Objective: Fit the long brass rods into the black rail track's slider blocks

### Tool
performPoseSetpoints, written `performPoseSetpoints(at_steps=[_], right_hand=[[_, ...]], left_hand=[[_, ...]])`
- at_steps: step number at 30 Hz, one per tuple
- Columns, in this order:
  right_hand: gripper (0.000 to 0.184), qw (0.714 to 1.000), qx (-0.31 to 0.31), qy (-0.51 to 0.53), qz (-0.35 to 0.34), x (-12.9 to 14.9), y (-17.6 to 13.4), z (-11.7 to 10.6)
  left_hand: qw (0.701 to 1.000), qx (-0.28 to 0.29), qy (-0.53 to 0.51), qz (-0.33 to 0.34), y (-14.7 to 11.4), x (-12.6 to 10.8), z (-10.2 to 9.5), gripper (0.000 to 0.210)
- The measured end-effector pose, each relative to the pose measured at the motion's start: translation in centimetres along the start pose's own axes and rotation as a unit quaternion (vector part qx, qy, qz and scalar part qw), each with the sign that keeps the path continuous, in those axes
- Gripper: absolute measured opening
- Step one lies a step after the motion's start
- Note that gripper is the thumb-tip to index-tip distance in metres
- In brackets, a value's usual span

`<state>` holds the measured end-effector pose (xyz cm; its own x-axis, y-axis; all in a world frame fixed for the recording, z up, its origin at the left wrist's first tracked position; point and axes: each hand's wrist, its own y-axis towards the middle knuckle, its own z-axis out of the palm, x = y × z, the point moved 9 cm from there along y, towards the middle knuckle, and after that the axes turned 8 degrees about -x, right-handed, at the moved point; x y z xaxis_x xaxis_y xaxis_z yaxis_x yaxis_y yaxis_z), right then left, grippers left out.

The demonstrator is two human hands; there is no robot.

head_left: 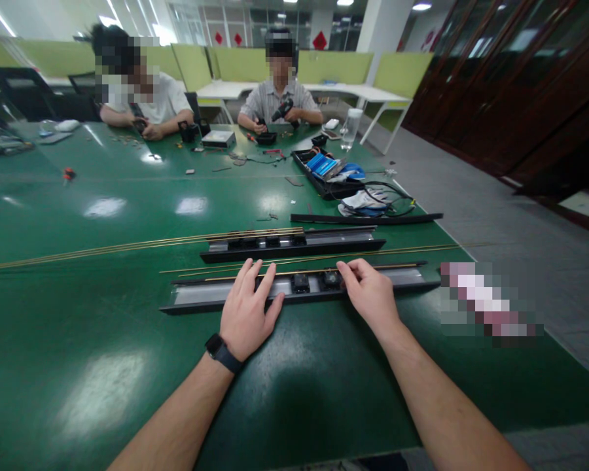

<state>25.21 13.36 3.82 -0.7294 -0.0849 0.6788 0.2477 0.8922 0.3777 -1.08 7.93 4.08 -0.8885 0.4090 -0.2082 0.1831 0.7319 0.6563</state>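
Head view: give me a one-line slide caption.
Left hand and right hand over a black-edged channel on a green table.

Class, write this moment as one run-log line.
Left hand: open, over near channel | Right hand: fingertips at thin golden rod, grip unclear | Beyond: second channel, black strip

The bare left hand (248, 317) reaches forward palm down, fingers extended and slightly spread, thumb angled out sideways. The bare right hand (370, 293) curls inward, fingertips partly hidden. Both bare forearms (184, 399) converge forward.
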Motion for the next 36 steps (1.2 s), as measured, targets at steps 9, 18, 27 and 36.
performPoseSetpoints(at_steps=[9, 18, 27, 36], right_hand=[[0.042, 1.000, 0.003, 0.009, -0.011, 0.19, -0.08, 0.03], [0.045, 1.000, 0.002, 0.011, 0.000, 0.09, -0.08, -0.06], [0.041, 1.000, 0.012, 0.021, -0.014, 0.23, -0.08, 0.09], [0.046, 1.000, 0.008, 0.005, -0.009, 0.14, 0.02, 0.06]], left_hand=[[1.000, 0.003, -0.004, -0.003, 0.04, -0.01, -0.03, 0.060], [1.000, 0.003, -0.004, -0.005, -0.02, 0.02, -0.01, 0.060], [1.000, 0.002, 0.008, 0.002, -0.06, -0.04, 0.05, 0.060], [1.000, 0.003, 0.011, -0.001, -0.01, -0.03, 0.07, 0.060]])
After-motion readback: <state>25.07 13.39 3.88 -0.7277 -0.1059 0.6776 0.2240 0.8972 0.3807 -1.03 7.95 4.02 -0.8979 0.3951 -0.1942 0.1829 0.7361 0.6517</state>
